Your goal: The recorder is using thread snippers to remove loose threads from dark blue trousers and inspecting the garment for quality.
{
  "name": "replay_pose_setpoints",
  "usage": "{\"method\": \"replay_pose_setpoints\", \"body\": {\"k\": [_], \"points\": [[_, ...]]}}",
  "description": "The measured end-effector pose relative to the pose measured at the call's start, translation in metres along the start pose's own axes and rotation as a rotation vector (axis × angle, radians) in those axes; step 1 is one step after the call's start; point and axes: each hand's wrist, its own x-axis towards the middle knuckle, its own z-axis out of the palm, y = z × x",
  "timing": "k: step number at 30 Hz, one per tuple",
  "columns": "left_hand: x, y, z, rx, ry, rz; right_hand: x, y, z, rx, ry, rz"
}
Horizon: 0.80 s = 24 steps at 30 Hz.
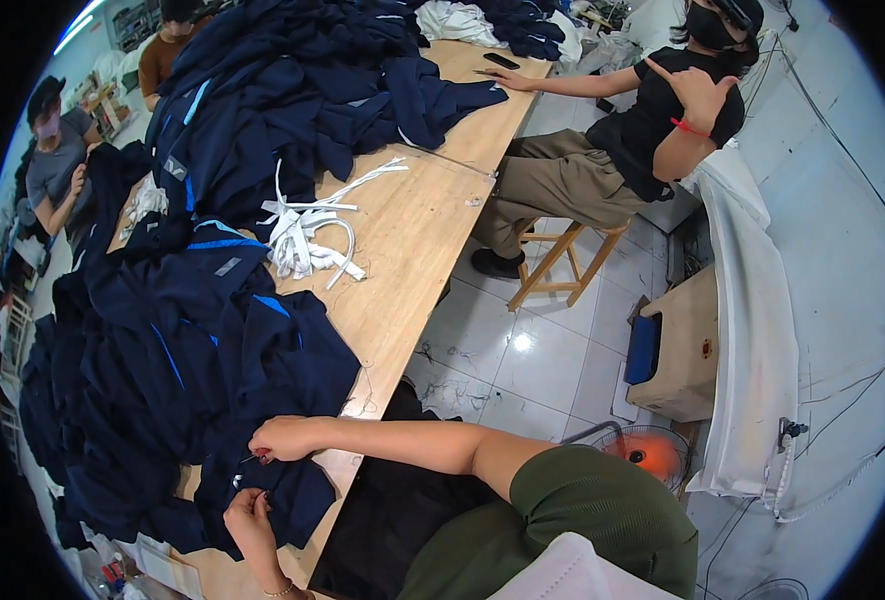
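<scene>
A dark blue garment with bright blue trim lies bunched on the wooden table at the near left. My right hand reaches over it, closed around a small tool with a red part and a thin metal tip; its exact kind is too small to tell. Just nearer the lower edge, my left hand is closed in a pinch against the same cloth. What lies between its fingertips is hidden. A tiny whitish spot shows on the cloth between both hands.
More dark blue garments are heaped along the table. White strips lie tangled mid-table, and a phone at the far end. A person sits on a wooden stool; two others stand at the left. An orange fan is on the floor.
</scene>
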Motion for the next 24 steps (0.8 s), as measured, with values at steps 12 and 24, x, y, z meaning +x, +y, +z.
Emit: {"method": "replay_pose_setpoints", "body": {"k": [12, 24], "points": [[0.001, -0.007, -0.002, -0.183, 0.043, 0.048, -0.001, 0.0, 0.001, 0.01, 0.006, -0.017], [0.007, -0.014, 0.013, -0.457, -0.011, -0.069, -0.005, -0.001, -0.008, -0.022, 0.02, -0.008]]}}
